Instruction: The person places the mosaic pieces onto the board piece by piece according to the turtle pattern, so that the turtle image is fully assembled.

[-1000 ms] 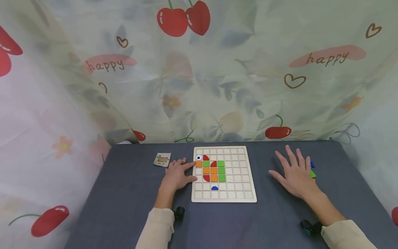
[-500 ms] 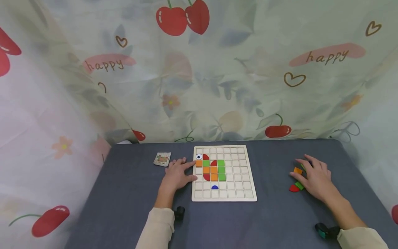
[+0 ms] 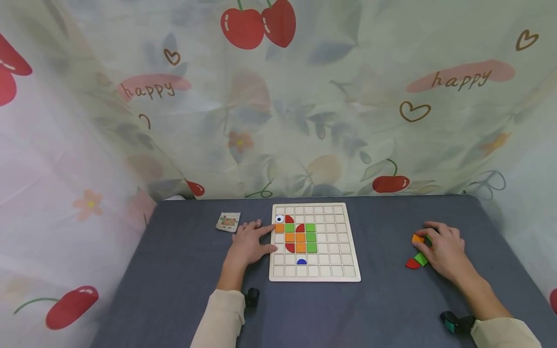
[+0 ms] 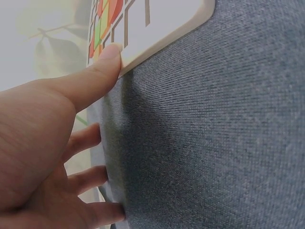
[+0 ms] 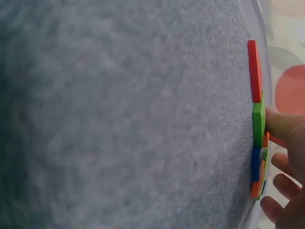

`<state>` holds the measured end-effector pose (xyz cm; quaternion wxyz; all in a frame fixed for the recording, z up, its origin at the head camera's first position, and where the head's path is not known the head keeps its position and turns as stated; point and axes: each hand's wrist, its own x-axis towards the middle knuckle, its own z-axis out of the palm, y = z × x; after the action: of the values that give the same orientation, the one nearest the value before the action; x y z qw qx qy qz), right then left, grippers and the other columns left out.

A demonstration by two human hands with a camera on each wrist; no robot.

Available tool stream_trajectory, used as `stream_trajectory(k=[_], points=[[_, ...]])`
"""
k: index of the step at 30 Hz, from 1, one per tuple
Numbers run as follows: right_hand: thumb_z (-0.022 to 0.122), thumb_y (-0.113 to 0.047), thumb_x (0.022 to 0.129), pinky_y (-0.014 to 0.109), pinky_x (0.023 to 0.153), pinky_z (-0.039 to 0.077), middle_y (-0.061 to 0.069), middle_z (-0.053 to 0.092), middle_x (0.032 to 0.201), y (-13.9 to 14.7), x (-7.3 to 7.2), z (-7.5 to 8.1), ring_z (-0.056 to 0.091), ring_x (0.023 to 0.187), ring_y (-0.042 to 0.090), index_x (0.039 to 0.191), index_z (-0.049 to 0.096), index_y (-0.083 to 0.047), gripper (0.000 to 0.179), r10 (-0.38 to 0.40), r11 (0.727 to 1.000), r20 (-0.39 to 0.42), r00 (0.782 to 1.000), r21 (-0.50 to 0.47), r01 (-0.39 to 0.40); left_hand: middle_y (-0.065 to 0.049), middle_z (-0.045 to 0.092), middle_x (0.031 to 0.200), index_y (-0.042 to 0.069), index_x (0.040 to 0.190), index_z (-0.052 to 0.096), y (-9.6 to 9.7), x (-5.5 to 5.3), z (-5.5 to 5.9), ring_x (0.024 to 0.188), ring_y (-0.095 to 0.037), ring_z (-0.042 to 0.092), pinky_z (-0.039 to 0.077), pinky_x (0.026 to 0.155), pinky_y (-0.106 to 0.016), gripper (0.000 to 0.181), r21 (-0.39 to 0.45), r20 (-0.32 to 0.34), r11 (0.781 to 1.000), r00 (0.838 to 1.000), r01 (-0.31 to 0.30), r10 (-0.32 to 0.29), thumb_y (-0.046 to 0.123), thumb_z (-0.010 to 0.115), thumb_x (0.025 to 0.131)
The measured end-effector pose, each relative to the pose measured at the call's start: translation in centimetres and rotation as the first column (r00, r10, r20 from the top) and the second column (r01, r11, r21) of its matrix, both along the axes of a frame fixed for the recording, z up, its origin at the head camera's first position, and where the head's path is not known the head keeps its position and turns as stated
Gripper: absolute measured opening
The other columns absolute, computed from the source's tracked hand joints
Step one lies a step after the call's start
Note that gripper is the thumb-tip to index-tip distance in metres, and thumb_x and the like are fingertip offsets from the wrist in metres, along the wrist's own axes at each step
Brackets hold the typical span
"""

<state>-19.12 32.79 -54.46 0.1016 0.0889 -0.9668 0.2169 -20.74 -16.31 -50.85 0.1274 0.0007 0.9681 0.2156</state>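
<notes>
My left hand (image 3: 248,243) rests at the left edge of a pale wooden grid board (image 3: 332,275), index fingertip and thumb touching its rim. In the left wrist view the thumb (image 4: 97,76) lies over the board's edge and the other fingers are spread above the cloth. Coloured tiles, including a green square tile (image 3: 311,237) and a white eye tile (image 3: 279,219), sit in the grid. At the right, my right hand (image 3: 445,249) pinches an orange square tile (image 3: 417,239) between thumb and index finger. A green tile (image 3: 421,259) and a red quarter-round tile (image 3: 412,264) lie beside the hand, which hides other pieces.
A small printed pattern card (image 3: 228,222) lies left of the board. In the right wrist view a blue tile (image 5: 256,163) sits among the loose pieces. A dark grey cloth (image 3: 378,309) covers the table, with a patterned curtain (image 3: 304,121) behind.
My right hand first moves right and back over the loose tiles, uncovering some, then its thumb and index finger close on the orange tile. The left hand stays at the board.
</notes>
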Motion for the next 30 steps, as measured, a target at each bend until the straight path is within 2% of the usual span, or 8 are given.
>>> stream_trajectory(k=[6, 11, 14, 17, 20, 30], points=[[0.079, -0.013, 0.088, 0.070, 0.085, 0.030, 0.032, 0.054, 0.131, -0.8, -0.1, 0.0, 0.039, 0.115, 0.055, 0.107, 0.072, 0.002, 0.025, 0.022, 1.000, -0.045, 0.999, 0.002, -0.022, -0.011, 0.038, 0.165, 0.035, 0.149, 0.053, 0.0, 0.1, 0.0, 0.155, -0.048, 0.023, 0.022, 0.118, -0.075, 0.066, 0.000, -0.001, 1.000, 1.000, 0.001, -0.001, 0.043, 0.078, 0.089], [0.081, -0.014, 0.086, 0.063, 0.083, 0.034, 0.027, 0.059, 0.124, -2.3, -0.2, 0.4, 0.044, 0.110, 0.049, 0.106, 0.073, -0.001, 0.025, 0.064, 0.998, -0.088, 0.994, -0.010, -0.065, -0.011, 0.038, 0.165, 0.035, 0.149, 0.053, 0.1, 0.0, 0.1, 0.154, -0.047, 0.024, 0.023, 0.118, -0.075, 0.066, -0.008, 0.005, 1.000, 1.000, 0.000, 0.000, 0.044, 0.078, 0.088], [0.081, -0.012, 0.085, 0.059, 0.085, 0.039, 0.023, 0.064, 0.114, -3.7, -0.4, 0.8, 0.052, 0.103, 0.043, 0.105, 0.074, -0.001, 0.024, 0.106, 0.994, -0.106, 0.989, -0.002, -0.107, -0.011, 0.039, 0.164, 0.035, 0.148, 0.055, 0.1, -0.2, 0.1, 0.153, -0.047, 0.026, 0.024, 0.117, -0.076, 0.066, -0.008, 0.002, 1.000, 1.000, -0.007, 0.007, 0.043, 0.080, 0.087], [0.081, -0.014, 0.086, 0.054, 0.084, 0.045, 0.018, 0.067, 0.106, -5.3, -0.7, 1.3, 0.058, 0.097, 0.037, 0.106, 0.075, -0.002, 0.024, 0.136, 0.991, -0.082, 0.987, 0.011, -0.135, -0.012, 0.041, 0.163, 0.035, 0.146, 0.057, 0.1, -0.3, 0.1, 0.152, -0.045, 0.029, 0.026, 0.116, -0.076, 0.066, -0.006, -0.002, 1.000, 1.000, -0.015, 0.015, 0.043, 0.082, 0.085], [0.079, -0.016, 0.089, 0.051, 0.082, 0.049, 0.015, 0.068, 0.104, -6.9, -0.9, 1.6, 0.058, 0.095, 0.033, 0.110, 0.075, -0.003, 0.026, 0.138, 0.990, -0.025, 0.990, 0.012, -0.138, -0.012, 0.041, 0.163, 0.035, 0.145, 0.058, 0.0, -0.3, 0.2, 0.152, -0.045, 0.029, 0.026, 0.116, -0.076, 0.066, 0.002, -0.007, 1.000, 1.000, -0.017, 0.017, 0.042, 0.083, 0.085], [0.078, -0.020, 0.091, 0.045, 0.085, 0.050, 0.008, 0.066, 0.107, -12.3, -2.1, 1.9, 0.056, 0.099, 0.026, 0.116, 0.075, -0.008, 0.028, 0.188, 0.981, 0.039, 0.981, -0.045, -0.186, -0.011, 0.041, 0.163, 0.035, 0.146, 0.057, 0.1, -0.3, 0.1, 0.152, -0.046, 0.028, 0.025, 0.116, -0.077, 0.066, 0.004, -0.008, 1.000, 1.000, -0.009, 0.009, 0.043, 0.082, 0.085]])
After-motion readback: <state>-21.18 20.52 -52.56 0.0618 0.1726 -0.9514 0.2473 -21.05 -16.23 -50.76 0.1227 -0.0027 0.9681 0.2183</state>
